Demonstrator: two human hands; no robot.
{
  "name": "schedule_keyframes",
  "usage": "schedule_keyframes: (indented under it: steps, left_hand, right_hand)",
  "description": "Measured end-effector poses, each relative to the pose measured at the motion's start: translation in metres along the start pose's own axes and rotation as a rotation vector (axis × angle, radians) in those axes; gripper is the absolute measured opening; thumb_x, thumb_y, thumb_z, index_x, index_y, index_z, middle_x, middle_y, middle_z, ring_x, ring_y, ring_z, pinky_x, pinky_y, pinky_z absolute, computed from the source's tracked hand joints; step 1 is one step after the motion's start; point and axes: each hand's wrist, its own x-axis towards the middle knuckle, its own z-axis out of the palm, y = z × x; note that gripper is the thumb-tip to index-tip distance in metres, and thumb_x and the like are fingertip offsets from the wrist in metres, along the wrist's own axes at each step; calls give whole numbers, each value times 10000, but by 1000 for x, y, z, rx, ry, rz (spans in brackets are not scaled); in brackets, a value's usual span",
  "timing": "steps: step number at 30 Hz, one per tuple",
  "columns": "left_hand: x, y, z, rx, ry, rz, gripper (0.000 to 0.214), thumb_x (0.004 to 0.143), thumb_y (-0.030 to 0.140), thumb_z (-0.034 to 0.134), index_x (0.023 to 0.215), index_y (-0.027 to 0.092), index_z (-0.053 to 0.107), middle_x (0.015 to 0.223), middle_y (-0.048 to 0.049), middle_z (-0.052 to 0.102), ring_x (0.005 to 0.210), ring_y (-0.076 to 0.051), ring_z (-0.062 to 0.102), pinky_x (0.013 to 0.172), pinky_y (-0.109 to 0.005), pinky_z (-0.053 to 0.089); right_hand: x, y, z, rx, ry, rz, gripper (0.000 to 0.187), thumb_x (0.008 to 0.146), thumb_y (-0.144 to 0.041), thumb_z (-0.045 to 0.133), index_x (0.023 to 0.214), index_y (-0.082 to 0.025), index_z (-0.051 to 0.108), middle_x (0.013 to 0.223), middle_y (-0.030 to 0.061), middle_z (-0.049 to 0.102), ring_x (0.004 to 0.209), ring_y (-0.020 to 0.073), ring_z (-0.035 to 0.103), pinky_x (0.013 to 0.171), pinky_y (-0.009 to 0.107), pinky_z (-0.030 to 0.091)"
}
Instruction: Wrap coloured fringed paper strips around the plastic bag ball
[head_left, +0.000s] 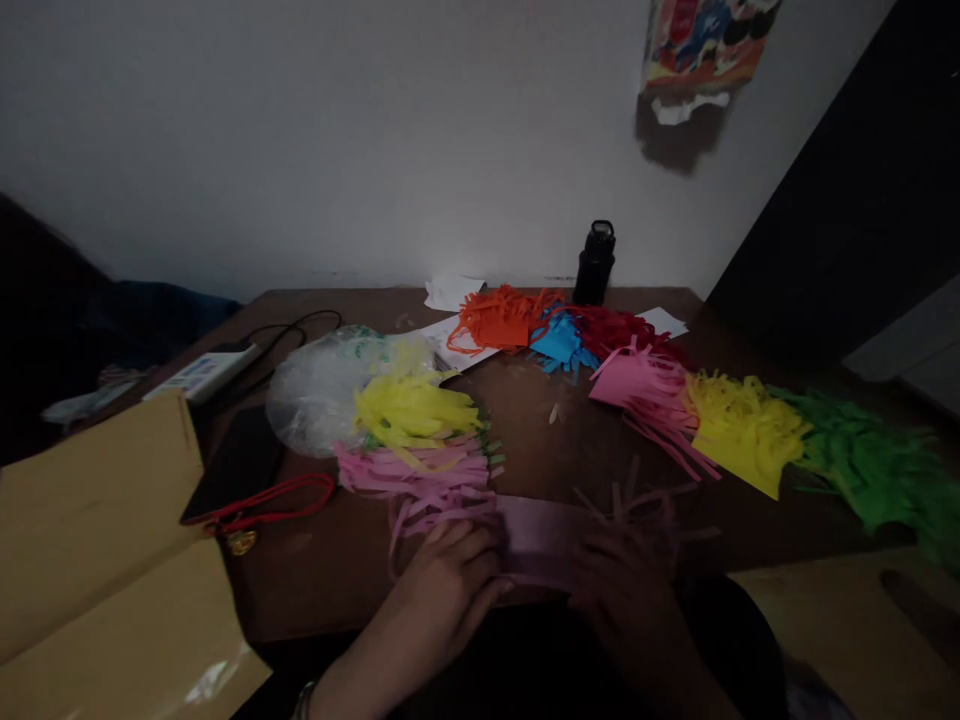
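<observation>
A light purple sheet of paper [541,540] with cut fringes at both ends lies at the front edge of the table. My left hand [456,568] grips its left end, fingers bent over the paper and thumb at the near edge. At the right end my right hand [626,580] has its fingers closed over the sheet, dim in shadow; loose fringe strips stick out beyond it. Just past my left hand lie pink fringed paper [420,468] and yellow fringed paper [416,410], stacked partly over each other.
Orange [504,318], blue [562,338], pink [637,385], yellow [742,430] and green fringed papers [870,450] curve along the right. A clear plastic bag [319,390], dark phone-like object [238,460] with red cord and brown paper [97,540] lie left. A black bottle [595,265] stands behind.
</observation>
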Motion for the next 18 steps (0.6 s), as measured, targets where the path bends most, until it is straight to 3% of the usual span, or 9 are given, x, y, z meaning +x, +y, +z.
schedule_keyframes:
  steps: [5,12,15,18]
  left_hand:
    - [19,-4,-3,54,-17,-155,238,962,224,432,918,200,665,931,-56,706,909,-244,636,904,-442,422]
    - [53,-4,6,177,-66,-388,278,964,266,390,975,148,642,875,-127,740,806,-260,702,719,-346,477]
    - [55,0,6,219,-57,-420,288,954,252,399,1118,137,605,862,-141,742,791,-284,710,724,-373,477]
    - [55,3,6,258,-55,-409,315,956,228,384,1192,134,571,841,-135,742,795,-282,713,772,-397,476]
  right_hand:
    - [7,-7,10,-8,77,210,235,940,-134,446,792,-206,614,738,0,680,791,190,581,885,420,335]
    - [19,0,26,-283,2,370,316,948,-226,410,648,-201,507,629,17,576,694,214,514,749,397,298]
    - [23,5,26,-343,-35,410,263,947,-266,444,722,-191,556,680,34,608,722,228,545,764,405,324]
    - [25,4,23,-411,57,362,178,940,-227,461,975,-158,622,925,110,673,894,274,591,882,484,347]
